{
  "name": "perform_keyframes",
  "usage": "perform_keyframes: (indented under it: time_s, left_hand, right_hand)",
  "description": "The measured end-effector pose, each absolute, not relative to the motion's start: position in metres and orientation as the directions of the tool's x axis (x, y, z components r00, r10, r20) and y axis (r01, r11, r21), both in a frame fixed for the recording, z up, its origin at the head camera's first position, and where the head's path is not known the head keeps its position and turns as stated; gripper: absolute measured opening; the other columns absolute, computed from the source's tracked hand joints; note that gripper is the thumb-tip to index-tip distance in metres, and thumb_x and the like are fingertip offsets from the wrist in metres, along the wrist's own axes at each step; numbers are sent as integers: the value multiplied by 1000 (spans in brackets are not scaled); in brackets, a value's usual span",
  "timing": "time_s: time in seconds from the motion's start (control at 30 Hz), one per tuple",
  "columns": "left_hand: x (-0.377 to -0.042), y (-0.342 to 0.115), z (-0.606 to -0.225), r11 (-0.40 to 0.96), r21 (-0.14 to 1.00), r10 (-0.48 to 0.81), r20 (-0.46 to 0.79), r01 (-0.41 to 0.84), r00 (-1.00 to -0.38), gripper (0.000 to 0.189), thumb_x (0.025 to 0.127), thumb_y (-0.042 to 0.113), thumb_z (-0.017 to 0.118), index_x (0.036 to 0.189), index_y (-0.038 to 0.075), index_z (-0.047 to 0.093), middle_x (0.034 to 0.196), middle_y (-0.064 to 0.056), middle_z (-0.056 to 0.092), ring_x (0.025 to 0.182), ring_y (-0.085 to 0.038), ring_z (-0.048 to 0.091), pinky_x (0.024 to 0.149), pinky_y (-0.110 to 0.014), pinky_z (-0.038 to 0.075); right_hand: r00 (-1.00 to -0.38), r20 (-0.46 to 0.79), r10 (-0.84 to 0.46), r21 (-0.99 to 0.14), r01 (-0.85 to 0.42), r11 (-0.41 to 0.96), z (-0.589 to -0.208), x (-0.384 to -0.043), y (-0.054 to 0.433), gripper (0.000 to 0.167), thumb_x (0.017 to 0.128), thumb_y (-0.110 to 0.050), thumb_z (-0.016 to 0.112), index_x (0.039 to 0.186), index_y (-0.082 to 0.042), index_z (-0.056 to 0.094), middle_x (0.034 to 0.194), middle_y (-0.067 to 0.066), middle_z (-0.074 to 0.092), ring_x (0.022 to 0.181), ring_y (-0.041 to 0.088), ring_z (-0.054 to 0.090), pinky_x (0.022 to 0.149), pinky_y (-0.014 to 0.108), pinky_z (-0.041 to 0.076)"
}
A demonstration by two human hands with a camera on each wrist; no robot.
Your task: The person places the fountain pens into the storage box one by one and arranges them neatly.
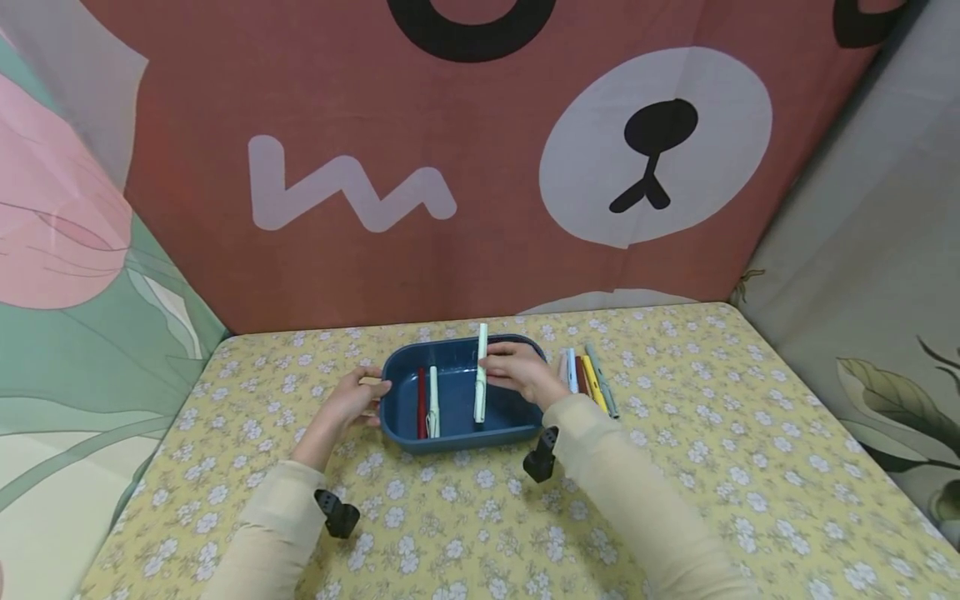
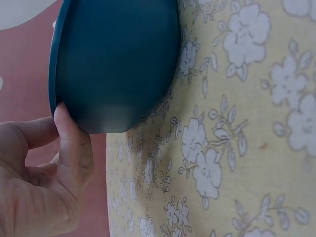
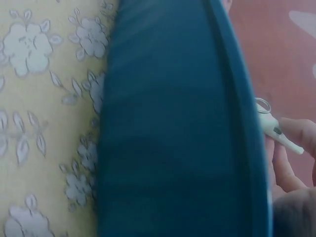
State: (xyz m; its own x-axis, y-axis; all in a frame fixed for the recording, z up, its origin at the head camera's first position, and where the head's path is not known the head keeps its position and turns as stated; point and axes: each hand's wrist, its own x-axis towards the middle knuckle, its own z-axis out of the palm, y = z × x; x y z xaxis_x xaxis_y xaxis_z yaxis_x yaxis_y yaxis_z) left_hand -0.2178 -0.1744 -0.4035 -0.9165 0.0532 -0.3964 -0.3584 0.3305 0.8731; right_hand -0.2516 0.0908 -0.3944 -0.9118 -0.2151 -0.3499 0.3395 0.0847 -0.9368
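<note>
A dark blue plastic basin (image 1: 468, 442) sits on the flowered tablecloth. At its left end my left hand (image 1: 356, 398) pinches the rim, with fingertips on the basin wall (image 2: 118, 64) in the left wrist view. My right hand (image 1: 519, 372) holds a pale green pen (image 1: 480, 402) upright over the basin's right half, thumb and fingers around its middle. The pen's clip end (image 3: 269, 126) shows beyond the rim in the right wrist view. Inside the basin, on the left, a dark red pen (image 1: 422, 408) and another pale green pen (image 1: 433, 408) lie side by side.
Right of the basin, several pens lie in a row, among them a light blue pen (image 1: 572, 372), a yellow pen (image 1: 595, 385) and a grey pen (image 1: 603, 383). Behind the table (image 1: 480, 521) hangs a reddish cloth (image 1: 337, 275) with a cartoon face.
</note>
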Motion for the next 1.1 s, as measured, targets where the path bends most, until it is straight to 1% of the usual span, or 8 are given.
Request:
perform_keyframes:
  time_s: [0.1,0.2,0.3,0.6,0.87,1.1]
  left_hand:
    - [-217,-175,-403,333,871,52,-399,-361,-915,47,100,22,50,140,4,34,96,-7,55,72,-11,57,63,-27,55]
    - [-216,-176,-403,331,871,52,-402,-364,-914,47,100,23,50,140,4,34,98,-8,55,73,-12,57,62,-27,55]
    - [-216,-176,-403,329,871,51,-402,-365,-914,47,100,23,51,140,4,34,98,-8,55,74,-12,58,62,-27,55]
    - [-217,-178,-403,351,868,51,-394,-353,-918,47,100,22,49,141,3,33,95,-6,54,70,-9,55,64,-28,56]
    - [-216,-176,-405,352,867,49,-392,-351,-919,46,100,23,49,140,4,34,95,-6,52,71,-10,54,64,-28,55]
    - [-218,-175,-405,352,868,49,-391,-350,-919,46,100,23,49,140,5,35,95,-6,51,71,-11,53,63,-28,55]
  right_hand:
    - [-909,-361,-208,-932,354,75,-399,-250,82,44,94,-3,57,137,1,46,132,23,53,121,34,56,100,38,50]
    - [-905,-380,-193,-925,374,68,-403,-247,73,43,93,-3,59,134,1,50,128,22,57,116,32,60,96,36,53]
    - [-903,-390,-184,-921,384,68,-405,-245,65,41,92,-3,60,132,2,52,125,21,59,112,30,62,94,36,54]
    - [-899,-404,-170,-915,398,67,-413,-242,49,38,92,-2,60,129,3,54,122,22,60,109,30,63,91,34,55]
    - [-888,-428,-165,-902,411,128,-420,-241,44,39,91,-3,61,129,2,55,122,20,61,112,31,62,91,35,55]
    - [-887,-428,-173,-903,409,136,-423,-239,40,38,92,-3,61,128,4,54,125,22,59,115,33,60,93,36,55]
